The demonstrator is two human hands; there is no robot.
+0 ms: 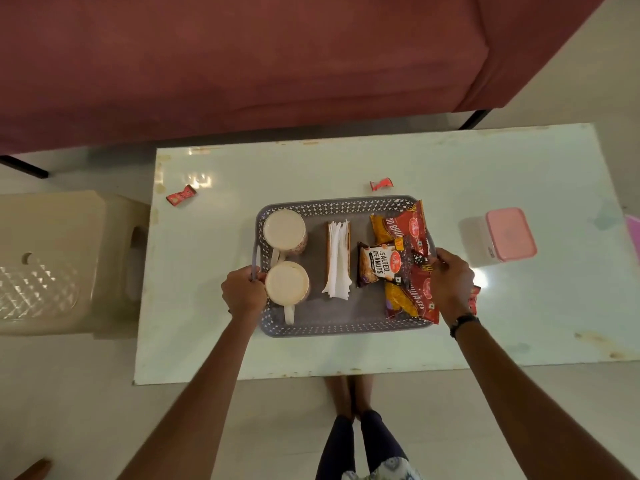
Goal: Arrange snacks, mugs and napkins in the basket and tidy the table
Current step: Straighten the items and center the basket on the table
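The fingers [254, 276] of the left hand [243, 293] are curled tight around the thin grey handle on the left end of the basket [337, 203], and the fingers [439, 260] of the right hand [450, 284] are closed the same way over the handle on the right end. A dark band [464, 322] sits on the right wrist. Inside the basket, two cream mugs [286, 282] stand one behind the other at the left end, a stack of white napkins [337, 261] lies in the middle, and snack packets [403, 258] are piled at the right end, a salted peanuts pack [375, 264] on top. The basket rests on the pale counter [519, 323]. Two small red wrappers [180, 195] lie on the counter beyond it, and a pink-lidded box [509, 237] stands to the right
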